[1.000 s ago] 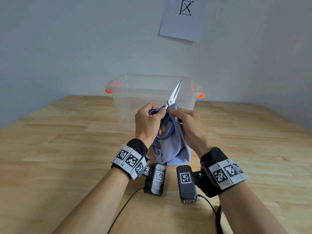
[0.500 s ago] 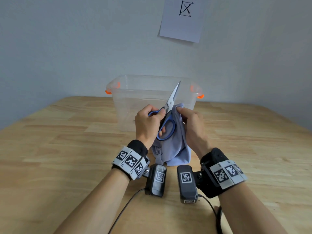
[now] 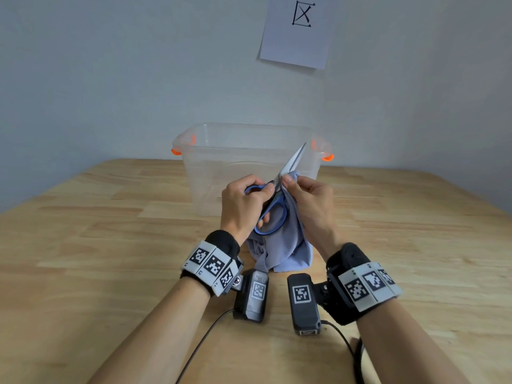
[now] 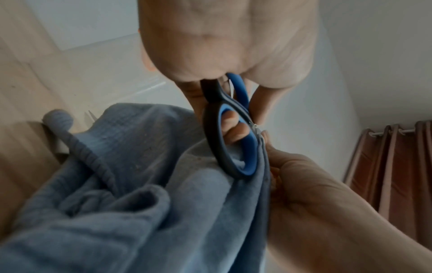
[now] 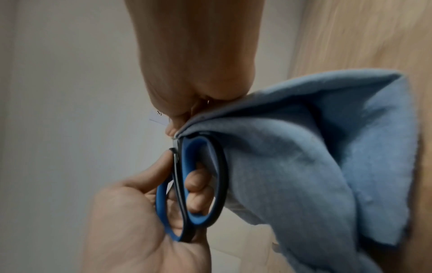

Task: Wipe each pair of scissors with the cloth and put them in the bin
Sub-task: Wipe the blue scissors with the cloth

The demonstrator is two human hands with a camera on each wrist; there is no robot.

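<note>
the left hand (image 3: 243,202) grips the scissors (image 3: 279,189) by their handles, blades slanting up toward the bin (image 3: 249,151); the right hand (image 3: 310,200) pinches the cloth (image 3: 279,250) at the blades' base.

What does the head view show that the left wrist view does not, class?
Only the head view shows the clear plastic bin, the scissor blades pointing up, the paper sheet on the wall and both wrist cameras. Only the left wrist view shows brown curtains. Both show the left hand holding the blue-handled scissors and the right hand pinching the blue cloth.
</note>
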